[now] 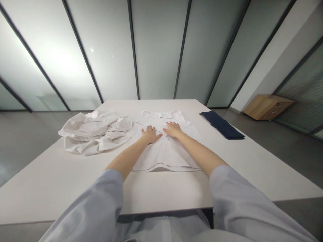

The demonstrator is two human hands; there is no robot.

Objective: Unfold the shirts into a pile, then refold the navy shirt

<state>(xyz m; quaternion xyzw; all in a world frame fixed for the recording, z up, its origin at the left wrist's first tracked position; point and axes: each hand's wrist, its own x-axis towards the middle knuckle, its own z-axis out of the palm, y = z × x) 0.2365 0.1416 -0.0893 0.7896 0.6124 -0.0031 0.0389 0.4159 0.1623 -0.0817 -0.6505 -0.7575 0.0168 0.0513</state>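
A white garment, which looks like a shirt, lies spread on the white table in front of me. Its hem faces me, and a pale rectangular piece shows near its far end. My left hand rests palm down on the cloth with fingers spread. Close beside it, my right hand also presses flat on the garment, fingers stretched forward. Creases run through the fabric around both hands. Neither hand grips anything.
A heap of crumpled white cloth lies to the left, touching or close to the garment. On the right is a folded dark navy cloth. The table has its near edge at my waist. A wooden cabinet stands on the floor beyond.
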